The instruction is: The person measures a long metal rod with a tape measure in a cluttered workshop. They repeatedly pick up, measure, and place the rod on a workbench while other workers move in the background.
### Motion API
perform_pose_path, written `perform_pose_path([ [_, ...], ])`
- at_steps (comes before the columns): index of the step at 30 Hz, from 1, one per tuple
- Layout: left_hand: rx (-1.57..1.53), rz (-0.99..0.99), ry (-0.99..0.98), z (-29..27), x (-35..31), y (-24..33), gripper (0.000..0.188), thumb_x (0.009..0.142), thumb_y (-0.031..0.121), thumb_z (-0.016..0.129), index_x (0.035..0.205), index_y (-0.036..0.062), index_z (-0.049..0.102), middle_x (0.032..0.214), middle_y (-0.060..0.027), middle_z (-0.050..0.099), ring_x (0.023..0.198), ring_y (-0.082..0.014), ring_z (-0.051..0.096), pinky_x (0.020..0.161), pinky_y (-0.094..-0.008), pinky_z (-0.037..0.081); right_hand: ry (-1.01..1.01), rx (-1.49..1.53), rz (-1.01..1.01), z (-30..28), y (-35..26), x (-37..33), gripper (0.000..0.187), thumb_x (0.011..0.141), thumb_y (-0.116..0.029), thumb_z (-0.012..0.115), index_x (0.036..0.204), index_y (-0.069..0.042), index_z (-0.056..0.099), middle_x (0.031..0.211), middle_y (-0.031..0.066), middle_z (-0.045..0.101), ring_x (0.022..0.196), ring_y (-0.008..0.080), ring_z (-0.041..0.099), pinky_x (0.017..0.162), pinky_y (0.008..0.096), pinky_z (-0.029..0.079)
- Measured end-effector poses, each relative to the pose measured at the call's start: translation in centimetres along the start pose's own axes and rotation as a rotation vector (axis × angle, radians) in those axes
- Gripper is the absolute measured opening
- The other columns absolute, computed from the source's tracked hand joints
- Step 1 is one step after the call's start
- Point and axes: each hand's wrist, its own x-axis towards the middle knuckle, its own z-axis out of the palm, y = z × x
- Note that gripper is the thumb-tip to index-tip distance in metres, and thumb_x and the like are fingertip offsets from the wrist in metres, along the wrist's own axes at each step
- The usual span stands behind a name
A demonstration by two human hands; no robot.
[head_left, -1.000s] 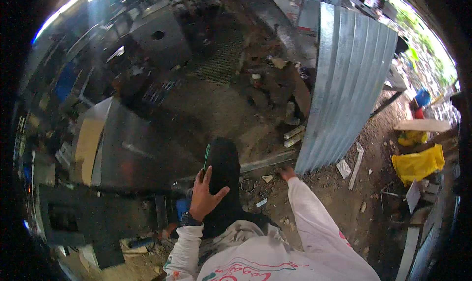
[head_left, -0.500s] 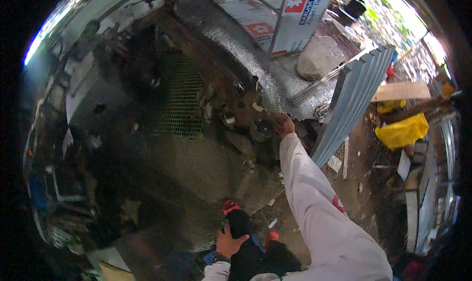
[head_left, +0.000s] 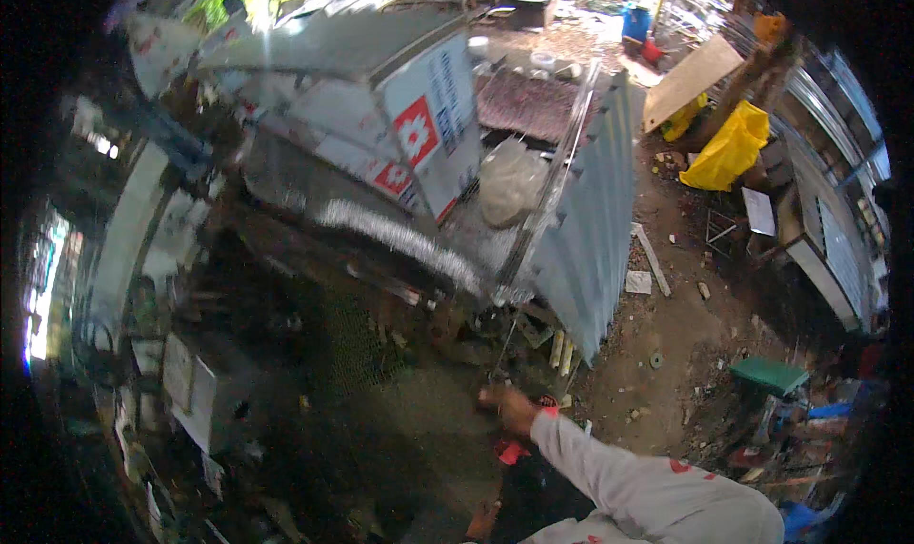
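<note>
My right hand (head_left: pixel 512 409) reaches over the dim floor in front of my knees, its fingers drawn together. A thin dark line like a wire or rod (head_left: pixel 505 347) runs up from beside its fingertips; whether they hold it is unclear. My left hand (head_left: pixel 484 520) is low in the picture beside my dark trouser leg, partly hidden, its fingers hard to make out. Red footwear (head_left: pixel 511 451) shows just below the right hand. Beyond the right hand, a grey corrugated metal sheet (head_left: pixel 590 220) stands tilted, with yellowish sticks (head_left: pixel 562 352) near its foot.
Long thin rods (head_left: pixel 557 197) lie beside a pale rounded lump (head_left: pixel 512 184) and a large printed panel box (head_left: pixel 433 125). To the right are a plywood board (head_left: pixel 693 82), yellow plastic (head_left: pixel 728 149) and a green flat object (head_left: pixel 769 375). Dark mesh (head_left: pixel 352 349) lies left.
My view has swung rightward and up. My right hand has drawn back from the cluttered edge toward my feet. My left hand, earlier spread on my knee, now shows only partly.
</note>
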Motion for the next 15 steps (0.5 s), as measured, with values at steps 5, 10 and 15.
perform_pose_path([
  [5,0.101,0.035,0.244,-7.6,-1.3,12.2,0.052,0.097,0.044,0.056,0.126,0.0001,0.060,0.098,-0.0141,0.068,0.090,-0.0279,0.065,0.083,-0.0395,0.051,-0.414,0.848,0.690,4.2,-9.7,-9.1,0.053,0.092,-0.045,0.063,0.129,-0.006,0.062,0.134,0.0094,0.058,0.119,0.0202,0.053,0.103,0.0376,0.039],
  [10,-0.002,0.173,0.108,-13.8,-1.9,31.1,0.050,0.097,0.040,0.056,0.127,-0.0001,0.058,0.098,-0.0120,0.067,0.089,-0.0252,0.064,0.081,-0.0379,0.051,-0.489,0.521,0.248,6.2,-15.1,-6.7,0.050,0.094,-0.043,0.062,0.128,-0.007,0.061,0.125,0.0068,0.061,0.115,0.0200,0.053,0.102,0.0384,0.037],
  [15,-0.169,0.325,-0.148,-17.8,-4.4,40.9,0.047,0.098,0.036,0.056,0.128,-0.0003,0.057,0.098,-0.0100,0.066,0.088,-0.0224,0.063,0.080,-0.0363,0.051,-0.524,0.656,0.108,7.2,-18.9,-1.9,0.049,0.094,-0.044,0.061,0.129,-0.009,0.061,0.127,0.0063,0.059,0.114,0.0195,0.053,0.097,0.0386,0.039],
])
